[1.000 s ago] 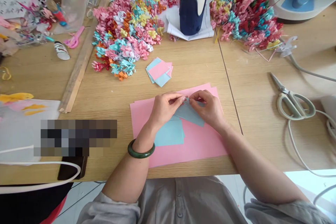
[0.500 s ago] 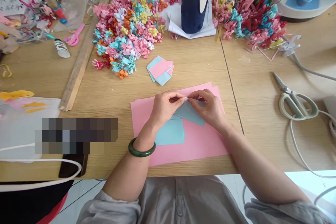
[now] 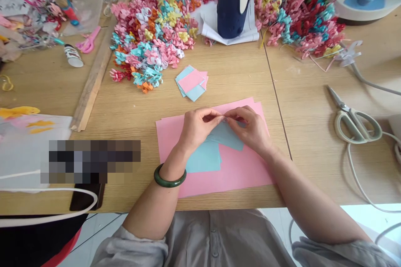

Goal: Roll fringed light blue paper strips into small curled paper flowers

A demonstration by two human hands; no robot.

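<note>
My left hand (image 3: 196, 129), with a dark green bangle (image 3: 170, 182) on its wrist, and my right hand (image 3: 252, 129) meet fingertip to fingertip. Both pinch the top edge of a light blue piece of paper (image 3: 230, 137); the fingers hide the exact spot they grip. Under the left wrist lies another light blue paper (image 3: 205, 159), flat on large pink paper sheets (image 3: 246, 171). Just beyond the hands, small pink and blue paper pieces (image 3: 191, 81) rest in a loose pile on the table.
Heaps of curled colourful paper (image 3: 153, 37) lie at the back. A dark blue bottle (image 3: 233, 12) stands on folded white paper (image 3: 216, 29). Scissors (image 3: 355, 119) and a cable (image 3: 354, 179) are at right. A wooden strip (image 3: 94, 79) and dark phone (image 3: 86, 200) lie left.
The hands stay pinched together at nearly the same place on the blue paper. The view has shifted very slightly; nothing else visibly differs.
</note>
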